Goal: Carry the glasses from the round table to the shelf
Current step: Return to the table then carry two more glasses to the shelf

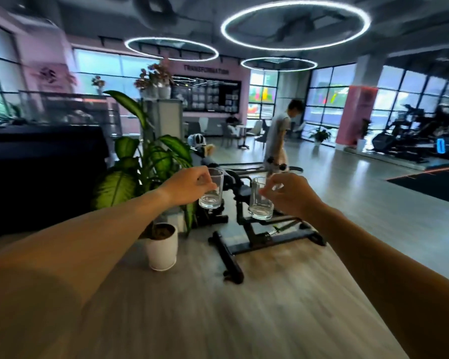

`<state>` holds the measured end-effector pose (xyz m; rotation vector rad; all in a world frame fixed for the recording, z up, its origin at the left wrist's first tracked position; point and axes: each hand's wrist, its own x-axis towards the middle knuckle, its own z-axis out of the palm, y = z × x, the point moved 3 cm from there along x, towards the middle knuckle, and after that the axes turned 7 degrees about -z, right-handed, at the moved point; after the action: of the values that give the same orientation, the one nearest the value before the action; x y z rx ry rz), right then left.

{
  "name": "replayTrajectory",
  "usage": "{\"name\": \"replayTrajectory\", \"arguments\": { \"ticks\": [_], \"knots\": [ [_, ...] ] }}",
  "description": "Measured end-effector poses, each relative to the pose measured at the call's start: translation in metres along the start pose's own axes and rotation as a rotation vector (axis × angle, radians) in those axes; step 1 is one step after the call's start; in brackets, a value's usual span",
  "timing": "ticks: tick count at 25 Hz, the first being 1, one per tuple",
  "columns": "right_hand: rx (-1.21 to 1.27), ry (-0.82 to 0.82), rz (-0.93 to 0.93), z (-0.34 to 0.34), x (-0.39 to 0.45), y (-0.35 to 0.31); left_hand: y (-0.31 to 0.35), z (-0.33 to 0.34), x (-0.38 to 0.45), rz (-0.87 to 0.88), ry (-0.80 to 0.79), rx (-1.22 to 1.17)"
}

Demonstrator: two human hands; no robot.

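Note:
I hold two clear empty glasses out in front of me at chest height, above the floor. My left hand [189,186] grips the left glass [213,194] from its left side, fingers pinched near the rim. My right hand [288,194] grips the right glass [260,203] from its right side, fingers over the rim. Both glasses are upright, about a hand's width apart. Neither the round table nor the shelf can be made out in this view.
A potted leafy plant in a white pot [162,248] stands low left. A black exercise machine [246,234] sits on the wooden floor straight ahead. A dark counter [42,172] is at left. A person [280,137] stands further back. Treadmills [412,141] line the right.

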<state>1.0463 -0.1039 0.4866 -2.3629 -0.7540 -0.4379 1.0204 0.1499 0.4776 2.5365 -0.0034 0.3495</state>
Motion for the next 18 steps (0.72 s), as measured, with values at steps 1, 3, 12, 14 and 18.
{"name": "replayTrajectory", "arguments": {
  "ticks": [1,3,12,14,18],
  "knots": [
    [0.007,-0.009,-0.016,0.012,0.025,-0.003,-0.015,-0.009,0.015,-0.02,0.022,0.001],
    [0.034,-0.025,-0.046,0.035,0.072,-0.01,-0.042,-0.027,0.04,-0.048,0.063,0.018],
    [0.193,-0.112,-0.283,0.153,0.264,-0.045,-0.171,-0.104,0.13,-0.253,0.214,0.033],
    [0.229,-0.132,-0.36,0.182,0.312,-0.054,-0.202,-0.123,0.151,-0.305,0.274,0.061],
    [0.275,-0.194,-0.463,0.24,0.4,-0.078,-0.263,-0.159,0.184,-0.429,0.399,0.096]
  ]
}}
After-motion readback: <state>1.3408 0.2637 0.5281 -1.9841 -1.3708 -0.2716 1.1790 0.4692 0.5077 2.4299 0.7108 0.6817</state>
